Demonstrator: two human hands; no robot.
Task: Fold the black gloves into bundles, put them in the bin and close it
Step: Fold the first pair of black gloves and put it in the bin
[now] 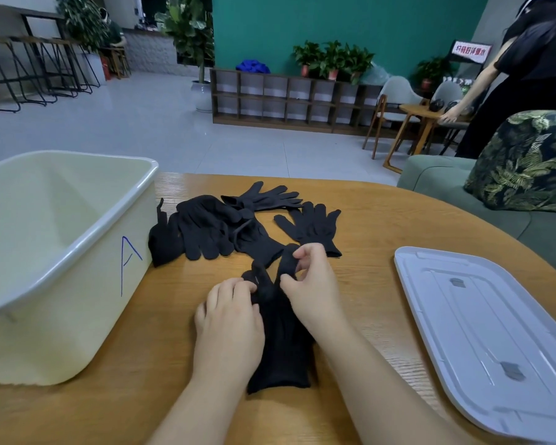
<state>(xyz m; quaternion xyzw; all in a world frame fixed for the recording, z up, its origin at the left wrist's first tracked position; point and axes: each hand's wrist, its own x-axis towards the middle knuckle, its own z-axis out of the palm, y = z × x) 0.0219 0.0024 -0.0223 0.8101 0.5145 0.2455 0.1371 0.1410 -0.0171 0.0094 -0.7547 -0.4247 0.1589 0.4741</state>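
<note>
Here we judge the folding step is in hand, first bundle not yet made. A black glove [280,342] lies flat on the wooden table [382,220], cuff toward us, between both hands. Left hand [230,319] rests on its left edge, fingertips curled onto the glove's fingers. Right hand [312,284] pinches one glove finger, lifted slightly. Next move likely calls for rolling the fingers toward the cuff. Loose gloves [212,229] piled just beyond the hands, beside the cream bin [77,239], open at left and seemingly holding no gloves; white lid [495,332] lies flat at right, well apart from the bin.
</note>
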